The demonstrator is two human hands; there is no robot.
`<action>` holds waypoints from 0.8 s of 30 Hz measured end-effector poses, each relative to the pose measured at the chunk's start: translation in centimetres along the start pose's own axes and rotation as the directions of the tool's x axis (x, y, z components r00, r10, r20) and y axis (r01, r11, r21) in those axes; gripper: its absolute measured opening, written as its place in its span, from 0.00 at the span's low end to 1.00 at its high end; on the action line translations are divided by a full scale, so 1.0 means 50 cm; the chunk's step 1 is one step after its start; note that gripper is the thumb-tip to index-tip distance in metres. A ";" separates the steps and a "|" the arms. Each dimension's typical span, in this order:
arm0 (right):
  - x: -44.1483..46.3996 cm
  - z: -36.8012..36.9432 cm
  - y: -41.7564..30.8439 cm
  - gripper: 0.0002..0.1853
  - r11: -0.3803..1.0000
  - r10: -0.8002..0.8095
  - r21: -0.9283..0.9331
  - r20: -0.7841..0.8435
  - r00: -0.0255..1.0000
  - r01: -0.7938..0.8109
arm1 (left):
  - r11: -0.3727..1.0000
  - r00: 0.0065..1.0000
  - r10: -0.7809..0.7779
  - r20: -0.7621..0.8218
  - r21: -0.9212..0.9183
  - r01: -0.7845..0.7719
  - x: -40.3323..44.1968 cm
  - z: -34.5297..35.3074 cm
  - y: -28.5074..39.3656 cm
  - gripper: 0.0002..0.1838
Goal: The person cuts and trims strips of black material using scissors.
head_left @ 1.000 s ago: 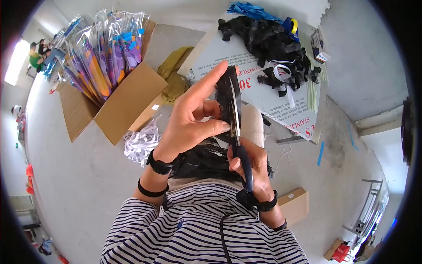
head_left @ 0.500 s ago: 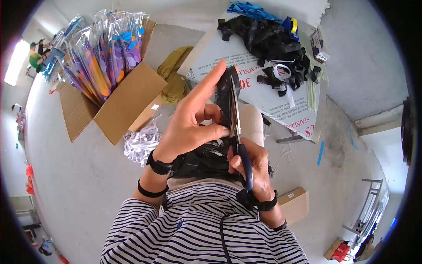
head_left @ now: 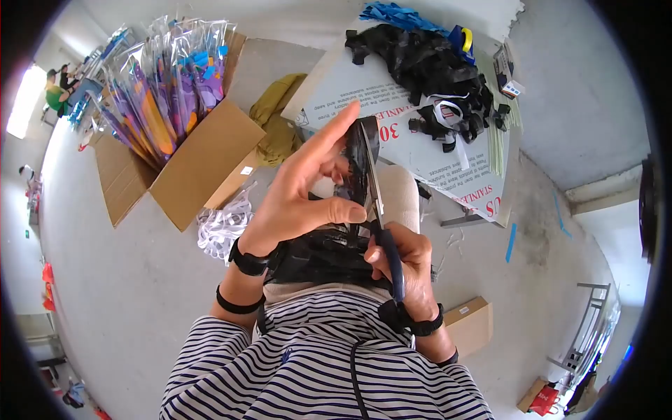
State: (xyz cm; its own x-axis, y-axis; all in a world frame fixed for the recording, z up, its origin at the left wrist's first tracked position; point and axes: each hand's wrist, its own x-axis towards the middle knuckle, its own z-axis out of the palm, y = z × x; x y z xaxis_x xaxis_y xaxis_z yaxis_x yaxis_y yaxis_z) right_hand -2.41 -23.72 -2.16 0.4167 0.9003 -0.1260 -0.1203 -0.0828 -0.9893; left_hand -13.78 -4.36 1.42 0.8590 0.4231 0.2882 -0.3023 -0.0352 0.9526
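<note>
My left hand [head_left: 297, 196] grips a black strip [head_left: 354, 168] of thin, shiny material, with the index finger stretched out along it and the thumb near its lower part. In my right hand [head_left: 411, 269] is a pair of scissors [head_left: 393, 257], its dark handles in the fingers. The blades point away from me and lie along the strip, close to the left thumb; whether they are cutting into it I cannot tell. More black strips [head_left: 315, 260] are heaped across my lap, partly hidden under my hands.
Ahead, a table [head_left: 336, 105] with a printed covering bears a black strip pile [head_left: 427, 63], blue strips [head_left: 402, 15] and a tape dispenser [head_left: 462, 42]. An open cardboard box [head_left: 210, 161] of wrapped colourful items stands left, beside white straps [head_left: 224, 227]. Another box [head_left: 469, 325] sits right.
My left thumb has straightened, and the hand has shifted slightly left and down. The black strip has dropped a little between the hands. The scissors remain in my right hand, nearly unmoved.
</note>
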 end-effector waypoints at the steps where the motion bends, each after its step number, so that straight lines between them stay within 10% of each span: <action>1: -0.001 -0.001 -0.001 0.23 1.000 -0.002 -0.010 0.002 1.000 0.002 | 0.993 0.997 0.070 0.026 0.096 -0.072 0.004 -0.006 -0.005 0.53; 5: -0.002 -0.002 0.004 0.22 1.000 0.012 -0.012 0.012 1.000 -0.012 | 0.996 0.980 0.048 -0.193 -0.064 -0.062 0.018 0.015 0.003 0.40; 24: 0.005 0.001 0.013 0.28 0.995 -0.066 -0.071 0.060 0.996 0.070 | 0.995 0.987 -0.045 -0.155 -0.097 0.030 0.012 0.033 0.021 0.46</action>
State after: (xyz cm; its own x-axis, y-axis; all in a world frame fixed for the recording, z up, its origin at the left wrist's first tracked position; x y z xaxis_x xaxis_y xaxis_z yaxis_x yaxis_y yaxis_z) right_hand -2.44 -23.53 -2.84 0.3693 0.9276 -0.0563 -0.0268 -0.0499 -0.9984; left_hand -12.90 -5.63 2.75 0.7975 0.5592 0.2264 -0.3145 0.0652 0.9470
